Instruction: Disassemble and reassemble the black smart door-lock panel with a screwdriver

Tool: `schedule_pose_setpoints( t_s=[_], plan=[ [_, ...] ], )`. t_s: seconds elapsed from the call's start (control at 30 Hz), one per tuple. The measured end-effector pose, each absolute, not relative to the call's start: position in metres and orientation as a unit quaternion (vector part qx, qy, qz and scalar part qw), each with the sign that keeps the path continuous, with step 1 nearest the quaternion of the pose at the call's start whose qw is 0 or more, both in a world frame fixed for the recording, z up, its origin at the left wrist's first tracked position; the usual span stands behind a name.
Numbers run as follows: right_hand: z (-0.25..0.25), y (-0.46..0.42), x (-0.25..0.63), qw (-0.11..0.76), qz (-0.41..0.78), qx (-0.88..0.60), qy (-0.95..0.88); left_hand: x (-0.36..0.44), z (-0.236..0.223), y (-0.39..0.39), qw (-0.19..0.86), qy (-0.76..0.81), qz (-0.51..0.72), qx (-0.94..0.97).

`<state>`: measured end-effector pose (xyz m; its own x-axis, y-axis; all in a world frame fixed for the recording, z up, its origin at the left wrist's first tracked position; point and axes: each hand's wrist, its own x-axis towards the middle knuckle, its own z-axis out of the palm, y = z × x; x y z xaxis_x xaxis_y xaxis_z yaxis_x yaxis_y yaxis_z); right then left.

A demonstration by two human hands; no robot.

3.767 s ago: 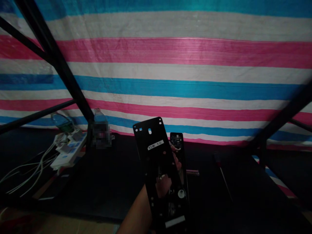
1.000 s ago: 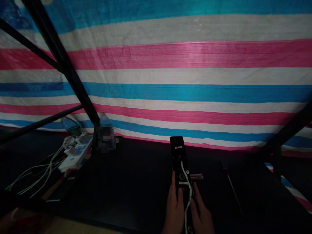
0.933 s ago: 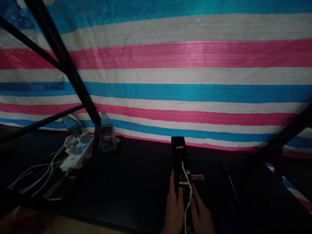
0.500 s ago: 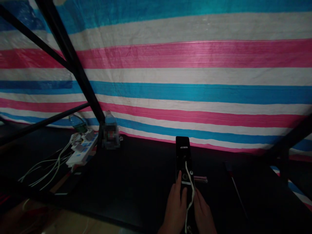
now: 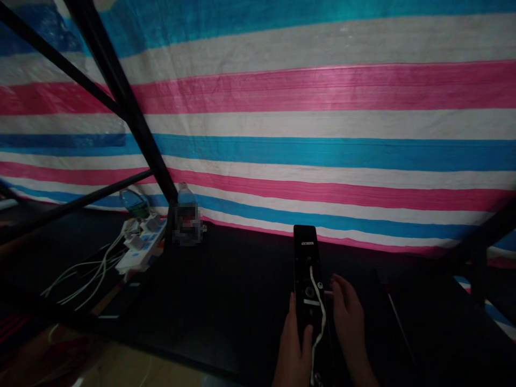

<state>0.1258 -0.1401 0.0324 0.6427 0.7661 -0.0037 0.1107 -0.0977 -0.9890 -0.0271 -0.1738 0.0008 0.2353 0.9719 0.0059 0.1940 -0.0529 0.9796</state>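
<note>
A long black panel, which looks like part of an electronic door lock, lies on the black tabletop. Small labels, a round fitting and holes show on its upper face, and a white cable runs down it. My left hand grips the panel's lower left side, thumb on top and fingers along the edge. Just right of the panel, my right hand reaches over a small pinkish, stick-like item, with its fingers stretched out. The hand hides most of this item, so contact is unclear.
A screwdriver lies to the right on the tabletop. At left are a white power strip with cables, and two bottles, one green-tinted, one clear. Black frame bars stand before a striped sheet.
Earlier the panel was lifted and tilted over another part; it now lies flat. My right hand has left the panel's right side and moved up to the pinkish item. My left hand stays on the panel.
</note>
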Motion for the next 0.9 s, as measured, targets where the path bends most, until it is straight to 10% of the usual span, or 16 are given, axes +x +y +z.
schedule_pose_setpoints(
  t_s=[0.9],
  plan=[
    [0.027,-0.087,0.119,0.587,0.429,-0.587,-0.357,-0.035,0.013,-0.175,0.562,0.48,0.354,0.573]
  ],
)
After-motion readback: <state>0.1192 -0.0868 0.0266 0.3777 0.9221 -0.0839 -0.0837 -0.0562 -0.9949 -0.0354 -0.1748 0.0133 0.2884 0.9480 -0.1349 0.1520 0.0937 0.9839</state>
